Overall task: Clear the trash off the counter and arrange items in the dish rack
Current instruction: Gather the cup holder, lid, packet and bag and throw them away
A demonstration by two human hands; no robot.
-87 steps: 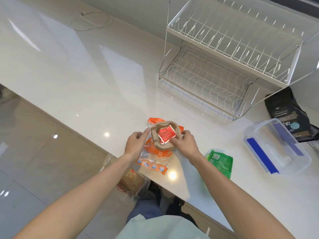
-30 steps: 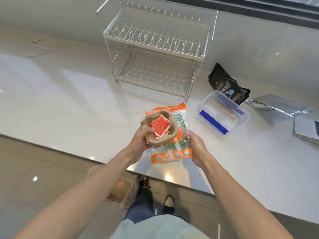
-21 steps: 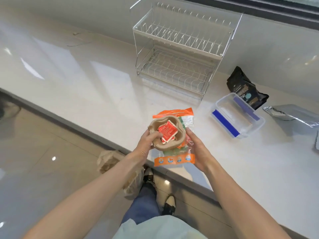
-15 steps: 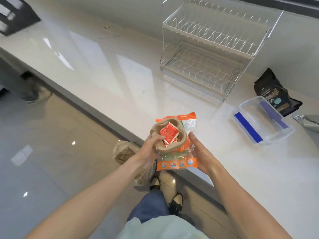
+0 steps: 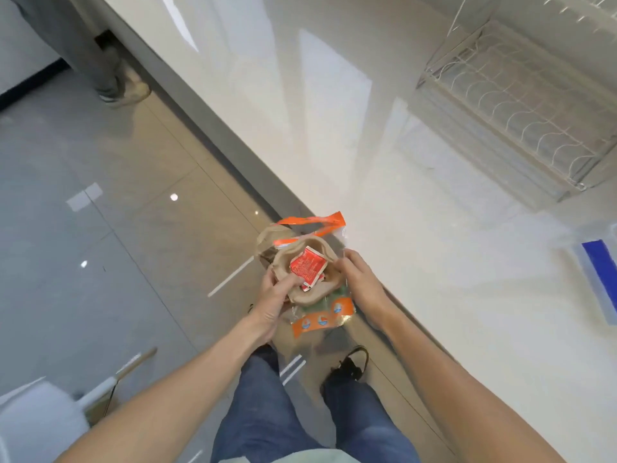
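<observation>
My left hand (image 5: 275, 297) grips a brown paper-pulp cup holder (image 5: 302, 289) with a red sauce packet (image 5: 307, 267) lying in it. Under the holder is a clear plastic bag with orange trim (image 5: 320, 320), and green packaging shows through it. My right hand (image 5: 359, 280) holds the right side of the holder and bag. The bundle is off the counter edge, above the floor. A brown paper bag (image 5: 272, 242) shows just behind it, lower down. The white wire dish rack (image 5: 514, 101) stands on the counter at the upper right.
The glossy white counter (image 5: 350, 128) runs diagonally from top left to right. A clear container with a blue strip (image 5: 601, 275) sits at the right edge. Another person's legs and shoe (image 5: 123, 90) stand on the grey floor at upper left. A white object (image 5: 40, 419) sits at lower left.
I have turned left and looked down; the bundle has moved from over the counter to past its edge, above the floor. Both hands keep their hold on it.
</observation>
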